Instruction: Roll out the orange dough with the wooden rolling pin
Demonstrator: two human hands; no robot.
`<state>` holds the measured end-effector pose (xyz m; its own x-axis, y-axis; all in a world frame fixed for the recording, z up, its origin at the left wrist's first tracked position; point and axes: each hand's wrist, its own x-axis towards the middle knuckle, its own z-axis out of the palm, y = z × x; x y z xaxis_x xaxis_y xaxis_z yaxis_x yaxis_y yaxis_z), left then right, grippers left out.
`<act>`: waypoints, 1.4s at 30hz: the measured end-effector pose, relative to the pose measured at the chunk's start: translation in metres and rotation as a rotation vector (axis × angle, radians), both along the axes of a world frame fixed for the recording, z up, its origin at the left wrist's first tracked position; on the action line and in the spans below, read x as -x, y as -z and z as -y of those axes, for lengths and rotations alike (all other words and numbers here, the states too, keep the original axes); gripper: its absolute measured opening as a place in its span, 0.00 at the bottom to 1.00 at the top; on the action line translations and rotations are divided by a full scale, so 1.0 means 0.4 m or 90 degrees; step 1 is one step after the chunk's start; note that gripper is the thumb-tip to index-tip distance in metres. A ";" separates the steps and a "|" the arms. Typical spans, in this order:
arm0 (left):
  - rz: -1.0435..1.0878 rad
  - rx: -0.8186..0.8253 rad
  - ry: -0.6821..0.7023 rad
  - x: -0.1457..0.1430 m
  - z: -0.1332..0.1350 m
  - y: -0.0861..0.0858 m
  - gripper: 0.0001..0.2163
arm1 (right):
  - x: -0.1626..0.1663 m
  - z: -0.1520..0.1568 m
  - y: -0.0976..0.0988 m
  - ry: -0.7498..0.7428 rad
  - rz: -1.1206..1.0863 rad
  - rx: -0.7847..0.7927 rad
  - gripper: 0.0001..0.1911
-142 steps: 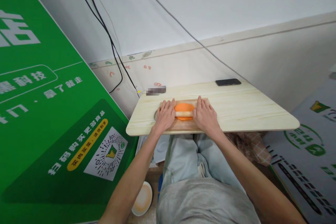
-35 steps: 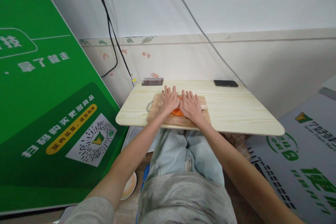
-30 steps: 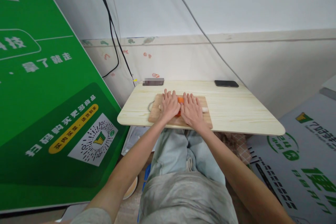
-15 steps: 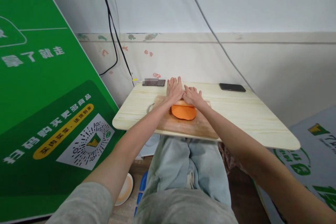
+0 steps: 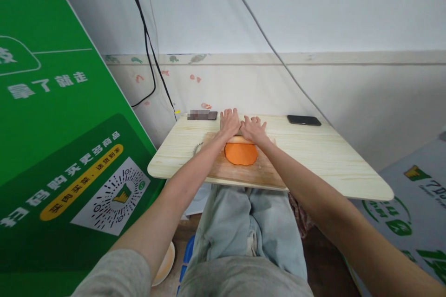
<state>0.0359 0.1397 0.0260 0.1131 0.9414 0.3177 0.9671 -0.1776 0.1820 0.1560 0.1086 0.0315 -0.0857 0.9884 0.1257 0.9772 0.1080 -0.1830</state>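
Pressing left hand [image 5: 230,123], right hand [image 5: 253,129] flat on rolling pin [image 5: 238,139], grip uncurled, orange dough [image 5: 241,154] on board [image 5: 244,174]

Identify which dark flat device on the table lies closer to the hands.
The left device, just beside the left hand; the right device lies farther off.

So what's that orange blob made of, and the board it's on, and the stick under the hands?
Orange blob: looks like soft dough or clay, smooth and matte, squashed flat with rounded edges.
Board: wood, brownish with faint grain lines, not shiny.
Stick: probably pale wood, but the left hand and right hand cover most of it, so that's a guess.
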 end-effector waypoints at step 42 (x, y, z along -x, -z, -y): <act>-0.024 0.025 -0.043 0.010 0.349 0.039 0.32 | -0.004 0.347 0.035 -0.025 0.064 -0.080 0.34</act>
<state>0.0320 0.0000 0.0103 0.0601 0.9591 0.2766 0.9831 -0.1049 0.1503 0.1576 -0.0301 0.0176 -0.1423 0.9612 0.2363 0.9844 0.1623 -0.0675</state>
